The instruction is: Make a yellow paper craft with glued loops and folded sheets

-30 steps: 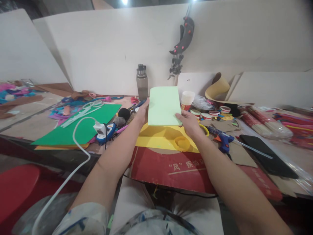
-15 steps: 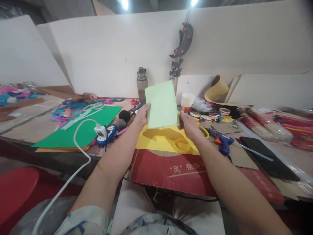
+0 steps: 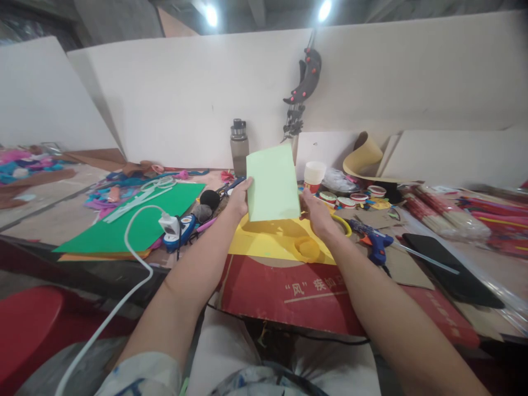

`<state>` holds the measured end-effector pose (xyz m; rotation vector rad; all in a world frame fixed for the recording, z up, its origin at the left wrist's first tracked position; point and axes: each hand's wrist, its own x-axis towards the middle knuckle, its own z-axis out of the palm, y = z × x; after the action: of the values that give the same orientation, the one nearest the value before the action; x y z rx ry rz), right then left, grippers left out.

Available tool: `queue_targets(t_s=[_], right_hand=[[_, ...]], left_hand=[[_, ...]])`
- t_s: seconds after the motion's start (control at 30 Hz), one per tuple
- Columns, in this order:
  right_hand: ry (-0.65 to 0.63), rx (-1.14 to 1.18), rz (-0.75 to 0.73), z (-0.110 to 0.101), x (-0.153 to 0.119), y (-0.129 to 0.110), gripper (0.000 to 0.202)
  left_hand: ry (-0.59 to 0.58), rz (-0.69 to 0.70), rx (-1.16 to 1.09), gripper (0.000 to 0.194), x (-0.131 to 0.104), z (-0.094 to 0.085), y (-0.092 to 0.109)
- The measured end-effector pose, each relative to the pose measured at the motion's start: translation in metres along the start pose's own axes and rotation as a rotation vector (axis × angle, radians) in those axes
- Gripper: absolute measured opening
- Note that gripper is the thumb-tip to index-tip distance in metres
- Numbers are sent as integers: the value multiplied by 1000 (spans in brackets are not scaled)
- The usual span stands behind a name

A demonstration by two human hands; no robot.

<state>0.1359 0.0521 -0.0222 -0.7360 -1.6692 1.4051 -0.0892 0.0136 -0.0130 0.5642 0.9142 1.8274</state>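
Observation:
A pale green sheet of paper (image 3: 273, 184) is held up in front of me, tilted slightly, between both hands. My left hand (image 3: 240, 199) grips its left edge, with the thumb on the near face. At the lower right edge, my right hand (image 3: 315, 212) pinches the paper; some of its fingertips are hidden. Below lies a yellow sheet (image 3: 258, 242) with a roll of yellow tape (image 3: 307, 249) on it. The yellow sheet rests on a red board (image 3: 264, 289) printed with white characters.
On the right are a blue glue gun (image 3: 377, 245), a black phone (image 3: 449, 269) and paper cups (image 3: 314, 173). A grey bottle (image 3: 239, 148) stands at the back. Leftward lie a green sheet (image 3: 136, 220) and a white cable (image 3: 136, 297) with its plug.
The view has tilted up slightly, so everything sits a little lower in the picture. Both hands keep hold of the green paper, which is hardly changed in position.

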Motion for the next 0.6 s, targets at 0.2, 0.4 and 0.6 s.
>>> queue_targets(t_s=[0.2,0.4,0.6], right_hand=[[35,-98,-77,6,-5,-2,36],[277,-94,-85,-1,-1,2,33],[328,-151,-144,-4,1,5,32]], left_hand=[[-17,64,-10,21,2,0,-1],[-153,104,6,10,-7,9,-1],[-193,43,59,21,-13,12,-1]])
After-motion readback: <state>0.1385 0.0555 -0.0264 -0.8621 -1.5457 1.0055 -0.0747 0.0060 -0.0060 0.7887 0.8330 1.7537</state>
